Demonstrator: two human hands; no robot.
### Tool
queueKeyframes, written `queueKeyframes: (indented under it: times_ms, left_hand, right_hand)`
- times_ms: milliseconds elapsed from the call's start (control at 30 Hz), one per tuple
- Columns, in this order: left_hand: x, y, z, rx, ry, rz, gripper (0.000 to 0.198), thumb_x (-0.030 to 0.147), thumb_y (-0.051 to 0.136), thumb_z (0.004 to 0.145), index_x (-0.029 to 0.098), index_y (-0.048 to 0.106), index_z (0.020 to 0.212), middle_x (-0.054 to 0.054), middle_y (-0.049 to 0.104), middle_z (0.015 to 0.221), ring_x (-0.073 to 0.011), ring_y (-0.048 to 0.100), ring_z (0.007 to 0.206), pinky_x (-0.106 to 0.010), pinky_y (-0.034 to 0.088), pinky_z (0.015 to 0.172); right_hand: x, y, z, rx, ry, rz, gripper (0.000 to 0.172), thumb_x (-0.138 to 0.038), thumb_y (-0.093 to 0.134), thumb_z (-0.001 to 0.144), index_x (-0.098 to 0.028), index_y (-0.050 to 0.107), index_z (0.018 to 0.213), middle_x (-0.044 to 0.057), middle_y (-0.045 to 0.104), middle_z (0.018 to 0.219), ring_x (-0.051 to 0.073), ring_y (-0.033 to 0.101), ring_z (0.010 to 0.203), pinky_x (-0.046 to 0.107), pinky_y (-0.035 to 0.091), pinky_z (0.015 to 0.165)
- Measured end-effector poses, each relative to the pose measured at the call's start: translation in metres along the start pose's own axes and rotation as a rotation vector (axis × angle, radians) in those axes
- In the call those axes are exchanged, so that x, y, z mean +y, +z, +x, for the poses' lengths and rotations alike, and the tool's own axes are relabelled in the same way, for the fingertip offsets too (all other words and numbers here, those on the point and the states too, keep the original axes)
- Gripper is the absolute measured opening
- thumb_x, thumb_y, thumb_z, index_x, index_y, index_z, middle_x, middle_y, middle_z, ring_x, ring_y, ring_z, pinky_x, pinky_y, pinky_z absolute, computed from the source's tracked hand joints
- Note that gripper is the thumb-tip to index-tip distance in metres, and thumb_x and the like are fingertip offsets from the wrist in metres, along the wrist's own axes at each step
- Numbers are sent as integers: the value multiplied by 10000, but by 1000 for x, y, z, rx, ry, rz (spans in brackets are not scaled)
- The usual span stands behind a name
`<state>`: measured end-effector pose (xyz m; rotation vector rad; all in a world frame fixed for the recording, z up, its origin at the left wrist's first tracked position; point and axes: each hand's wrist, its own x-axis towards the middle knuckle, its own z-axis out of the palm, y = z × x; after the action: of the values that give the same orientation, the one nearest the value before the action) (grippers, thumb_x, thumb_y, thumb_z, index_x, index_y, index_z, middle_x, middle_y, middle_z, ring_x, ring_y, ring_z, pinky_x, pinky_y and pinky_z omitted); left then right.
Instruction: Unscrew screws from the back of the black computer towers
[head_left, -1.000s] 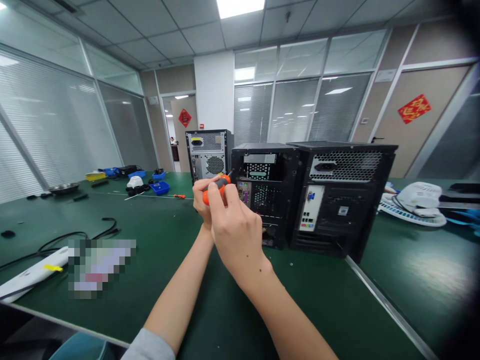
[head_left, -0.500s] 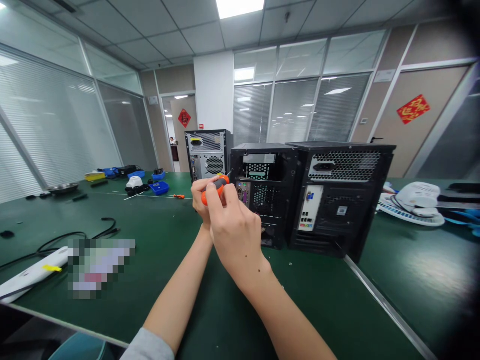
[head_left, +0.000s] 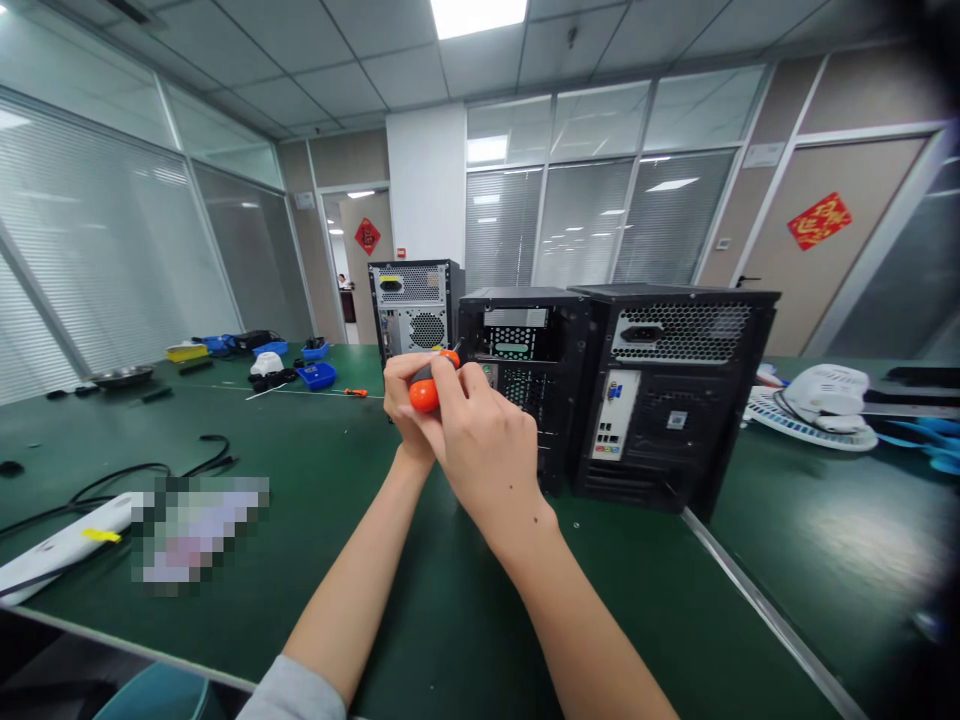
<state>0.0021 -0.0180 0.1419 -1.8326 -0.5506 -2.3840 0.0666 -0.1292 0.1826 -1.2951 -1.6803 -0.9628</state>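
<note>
My right hand (head_left: 487,440) is closed around the orange and dark grey handle of a screwdriver (head_left: 424,394). Behind it, my left hand (head_left: 405,395) is closed on the same screwdriver from the left, its fingers partly covered. The thin shaft points away toward the left rear edge of the middle computer case (head_left: 574,400), close to its upper part. Whether the tip touches the case or a screw, I cannot tell. That black case stands upright with its back toward me and a large opening at the top; my right hand hides part of its ports.
Two more computer cases flank it, one on the left (head_left: 414,285) and one on the right (head_left: 675,380). An orange screwdriver (head_left: 356,392) and blue trays (head_left: 316,375) lie to the left on the green table (head_left: 300,540). A white power strip (head_left: 67,550) lies front left.
The screwdriver handle has turned so its orange end faces me more. My right hand has rotated and shifted slightly right; my left hand stays almost in place.
</note>
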Motion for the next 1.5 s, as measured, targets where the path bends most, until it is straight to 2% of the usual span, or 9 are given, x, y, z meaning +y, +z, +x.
queueKeyframes:
  times_ms: [200,400,567,700,867,1033,1233,1367,1500]
  left_hand:
    - [7,-3,8,84,80,20,197,174,621,779,209,474,906,9,536,854,-123,540,788,-303,455,703]
    - [21,-11,18,-37,166,103,69,165,508,811,206,491,864,21,532,800,-105,514,741,-252,426,677]
    - [14,-9,16,-267,254,144,128,136,474,749,202,482,859,21,540,764,-104,512,687,-219,391,591]
    - [9,-4,7,-536,348,250,105,154,452,778,187,511,858,-7,577,770,-132,514,696,-251,378,613]
    - [14,3,-14,-880,494,512,131,212,400,882,180,524,853,-20,574,739,-162,505,708,-294,346,650]
    - [23,12,-44,-1129,527,468,133,227,407,895,173,498,976,-32,585,866,-169,519,822,-299,349,704]
    - [31,17,-71,-1134,529,394,519,454,593,771,161,439,1170,-61,574,998,-204,503,917,-322,372,751]
    - [38,17,-83,-1053,651,331,361,443,491,843,166,501,1074,-59,584,945,-194,517,870,-330,374,738]
    - [44,17,-103,-1117,779,177,227,335,398,903,172,532,820,-16,576,762,-154,538,746,-290,361,625]
  right_hand:
    - [7,-6,0,11,-71,32,305,-313,406,914,-174,527,1157,48,605,808,120,572,596,243,323,440]
    - [15,-17,3,-74,9,256,296,-338,418,885,-195,536,1117,33,582,848,107,536,580,226,321,454]
    - [36,-20,0,-255,159,669,225,-235,455,830,-212,504,1048,-4,550,824,103,516,633,227,410,580]
    - [54,-16,-15,-354,288,775,186,-182,490,770,-231,474,949,-31,530,787,89,487,575,213,397,521]
    - [75,5,-51,-508,537,901,283,-389,584,736,-234,394,876,-54,485,723,79,460,410,183,312,305]
    - [96,23,-91,-680,732,1035,310,-464,502,792,-217,419,960,-80,498,590,61,382,299,182,271,280]
    - [124,23,-122,-802,859,956,425,-476,504,778,-144,528,1041,-75,465,433,92,389,329,211,307,345]
    - [145,22,-137,-776,909,901,441,-470,524,747,-125,563,1019,-62,471,458,103,413,367,225,314,354]
    - [159,25,-154,-762,942,899,445,-467,527,742,-115,571,1009,-51,480,465,103,420,384,225,316,363]
